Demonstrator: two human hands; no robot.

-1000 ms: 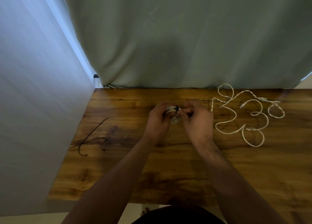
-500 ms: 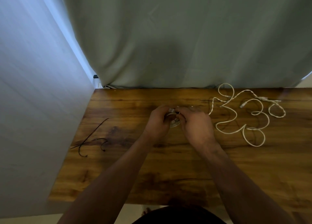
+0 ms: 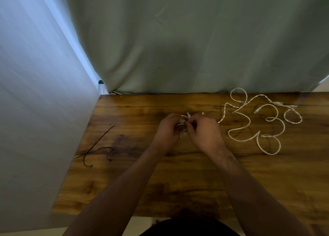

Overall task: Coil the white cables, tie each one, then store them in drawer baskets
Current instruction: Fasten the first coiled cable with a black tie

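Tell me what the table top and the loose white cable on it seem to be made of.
Table top: apparently wood or wood-look laminate; brown, dark grain streaks, slight sheen. Loose white cable: probably plastic-sheathed, matte; it bends in soft loops, and one stretch looks twisted.

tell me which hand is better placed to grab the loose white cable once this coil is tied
Probably right. The loose white cable lies just beside the right hand; the left hand is farther, across the coil both grip.

Bare forearms [image 3: 124, 182] run up from 6 o'clock to the bare left hand [image 3: 168, 129] and right hand [image 3: 204, 130]. Black garment [image 3: 188, 227] at the 6 o'clock edge — type can't be told.
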